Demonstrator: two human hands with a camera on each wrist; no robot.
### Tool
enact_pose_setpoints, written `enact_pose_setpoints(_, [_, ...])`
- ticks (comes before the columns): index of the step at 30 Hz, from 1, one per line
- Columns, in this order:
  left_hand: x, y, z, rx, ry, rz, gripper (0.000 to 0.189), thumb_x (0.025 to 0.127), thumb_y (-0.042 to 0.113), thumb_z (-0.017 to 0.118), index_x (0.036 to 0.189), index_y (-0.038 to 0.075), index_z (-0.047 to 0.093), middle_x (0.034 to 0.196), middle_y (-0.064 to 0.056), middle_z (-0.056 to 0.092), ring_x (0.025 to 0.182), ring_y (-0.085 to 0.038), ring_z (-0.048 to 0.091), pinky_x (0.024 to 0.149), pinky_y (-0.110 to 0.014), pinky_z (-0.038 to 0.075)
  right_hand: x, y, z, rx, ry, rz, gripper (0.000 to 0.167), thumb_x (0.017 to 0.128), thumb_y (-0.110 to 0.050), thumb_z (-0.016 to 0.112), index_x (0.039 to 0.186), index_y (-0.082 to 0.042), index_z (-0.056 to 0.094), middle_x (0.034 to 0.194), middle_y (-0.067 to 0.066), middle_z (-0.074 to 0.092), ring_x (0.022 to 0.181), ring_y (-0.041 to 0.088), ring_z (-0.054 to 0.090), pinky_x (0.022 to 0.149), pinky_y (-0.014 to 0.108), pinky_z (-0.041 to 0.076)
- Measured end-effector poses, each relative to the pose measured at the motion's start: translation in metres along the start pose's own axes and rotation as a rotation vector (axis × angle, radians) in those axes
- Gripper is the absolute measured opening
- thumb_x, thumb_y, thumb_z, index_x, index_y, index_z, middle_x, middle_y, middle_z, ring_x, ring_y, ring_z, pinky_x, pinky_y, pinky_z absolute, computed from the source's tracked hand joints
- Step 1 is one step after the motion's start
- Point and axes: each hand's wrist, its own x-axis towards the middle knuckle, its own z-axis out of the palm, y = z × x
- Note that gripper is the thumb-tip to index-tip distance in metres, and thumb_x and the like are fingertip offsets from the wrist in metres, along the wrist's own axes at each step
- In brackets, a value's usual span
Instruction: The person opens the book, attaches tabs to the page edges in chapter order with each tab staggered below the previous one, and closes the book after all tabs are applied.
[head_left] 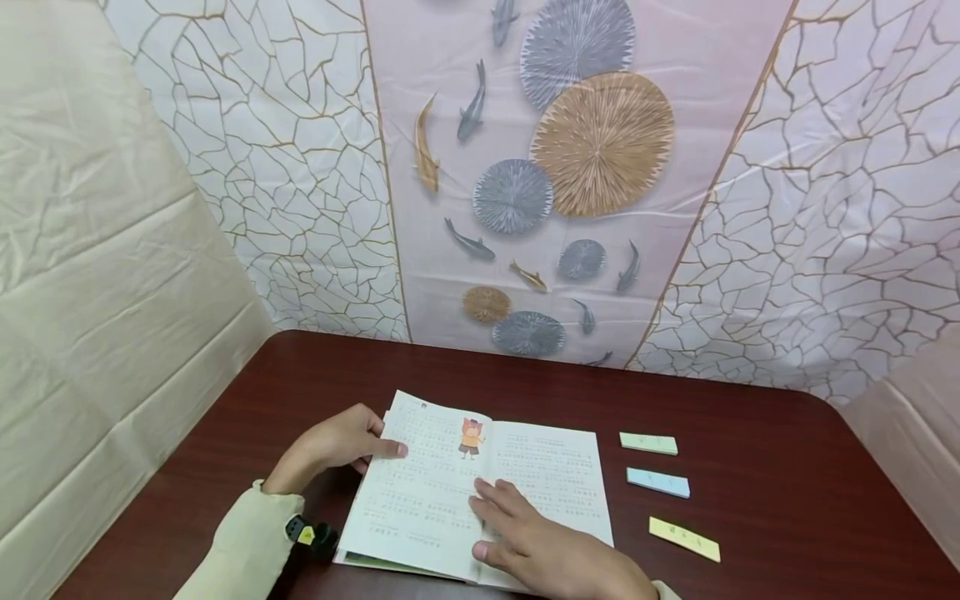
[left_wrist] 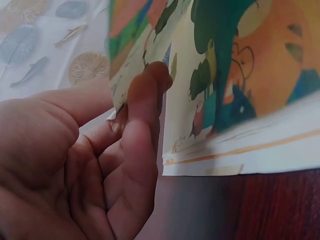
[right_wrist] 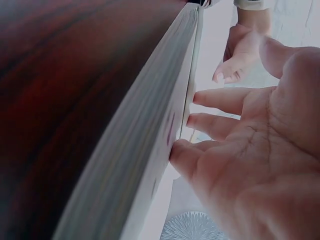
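Note:
An open book (head_left: 551, 467) lies on the dark table, its left page (head_left: 420, 500) printed with text and a small cartoon animal. My left hand (head_left: 341, 442) grips that page at its outer edge, thumb on top and fingers beneath. In the left wrist view the left hand (left_wrist: 120, 150) holds the lifted leaf (left_wrist: 137, 35), and colourful illustrations show on its underside and on the page behind. My right hand (head_left: 555, 546) is spread across the lower middle of the book near the spine. The right wrist view shows the right hand (right_wrist: 250, 130) with fingertips touching the page beside the thick page block (right_wrist: 135, 135).
To the right of the book lie a green paper strip (head_left: 648, 443), a blue strip (head_left: 658, 482) and a yellow strip (head_left: 684, 539) on the table (head_left: 787, 500). A patterned cloth (head_left: 480, 250) hangs behind the table. A plain cream cloth (head_left: 112, 275) hangs at the left.

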Motion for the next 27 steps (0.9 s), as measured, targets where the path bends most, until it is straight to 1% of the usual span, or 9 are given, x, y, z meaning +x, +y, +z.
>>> enact_pose_setpoints(4, [-0.002,0.000,-0.001,0.013,0.015,-0.005,0.021,0.093,0.017,0.082,0.079,0.003,0.073,0.070,-0.003,0.073,0.060,-0.013,0.067,0.058,-0.031,0.058,0.001,0.001,0.001,-0.022,0.009,-0.022,0.076,0.108,-0.065,0.039,0.170,-0.021,0.026,0.177,-0.006,0.013,0.164,0.032,0.005,0.124,0.060,0.026])
enact_pose_setpoints(7, [-0.003,0.001,-0.002,0.033,0.044,0.011,0.017,0.093,0.016,0.082,0.088,0.003,0.072,0.067,-0.001,0.068,0.059,-0.013,0.062,0.057,-0.030,0.055,0.001,0.000,0.002,-0.027,0.008,-0.027,0.077,0.107,-0.065,0.042,0.170,-0.021,0.025,0.177,-0.006,0.013,0.164,0.032,0.004,0.124,0.059,0.029])
enact_pose_setpoints(9, [-0.005,0.004,-0.002,0.052,0.079,0.027,0.019,0.093,0.016,0.082,0.098,0.002,0.071,0.068,-0.001,0.063,0.058,-0.013,0.057,0.056,-0.030,0.051,0.001,-0.001,0.003,-0.036,0.007,-0.025,0.078,0.107,-0.064,0.043,0.170,-0.022,0.026,0.177,-0.006,0.013,0.164,0.032,0.004,0.123,0.058,0.031])
enact_pose_setpoints(11, [-0.006,0.010,-0.003,0.087,0.125,0.041,0.030,0.092,0.016,0.083,0.111,-0.001,0.068,0.075,-0.004,0.061,0.062,-0.016,0.055,0.057,-0.031,0.049,0.002,-0.001,0.003,-0.054,0.015,-0.027,0.077,0.107,-0.062,0.045,0.169,-0.021,0.027,0.177,-0.004,0.015,0.164,0.032,0.005,0.123,0.059,0.030])
enact_pose_setpoints(13, [-0.007,0.017,-0.002,0.139,0.181,0.048,0.046,0.090,0.019,0.085,0.125,-0.004,0.063,0.090,-0.007,0.065,0.073,-0.020,0.060,0.064,-0.036,0.052,0.002,0.000,0.003,-0.069,0.030,-0.032,0.076,0.107,-0.060,0.047,0.168,-0.019,0.030,0.177,-0.002,0.016,0.163,0.033,0.007,0.123,0.061,0.028])
enact_pose_setpoints(15, [-0.007,0.024,-0.001,0.196,0.225,0.061,0.066,0.090,0.021,0.085,0.143,-0.004,0.054,0.116,-0.016,0.068,0.097,-0.029,0.067,0.078,-0.044,0.058,0.003,0.000,0.003,-0.079,0.043,-0.038,0.075,0.107,-0.058,0.050,0.168,-0.017,0.032,0.177,0.000,0.017,0.163,0.034,0.007,0.123,0.063,0.026])
enact_pose_setpoints(18, [-0.008,0.034,0.004,0.271,0.258,0.083,0.081,0.090,0.023,0.087,0.156,0.001,0.045,0.149,-0.022,0.055,0.134,-0.040,0.055,0.103,-0.055,0.052,0.004,0.000,0.002,-0.070,0.044,-0.044,0.075,0.107,-0.056,0.052,0.167,-0.016,0.033,0.177,0.002,0.018,0.163,0.035,0.008,0.123,0.064,0.026])
enact_pose_setpoints(22, [-0.009,0.043,0.017,0.312,0.214,0.167,0.083,0.088,0.022,0.088,0.158,0.007,0.046,0.161,-0.023,0.042,0.149,-0.044,0.040,0.116,-0.062,0.039,0.005,0.000,0.001,-0.064,0.030,-0.051,0.074,0.107,-0.055,0.052,0.167,-0.016,0.033,0.177,0.001,0.018,0.163,0.036,0.008,0.122,0.063,0.028])
enact_pose_setpoints(27, [-0.012,0.047,0.044,0.360,0.059,0.268,0.090,0.082,0.029,0.093,0.158,0.014,0.048,0.168,-0.026,0.030,0.155,-0.047,0.029,0.119,-0.068,0.030,0.004,0.002,0.002,-0.043,0.016,-0.059,0.073,0.107,-0.054,0.053,0.167,-0.016,0.033,0.177,0.000,0.018,0.163,0.037,0.007,0.123,0.063,0.028])
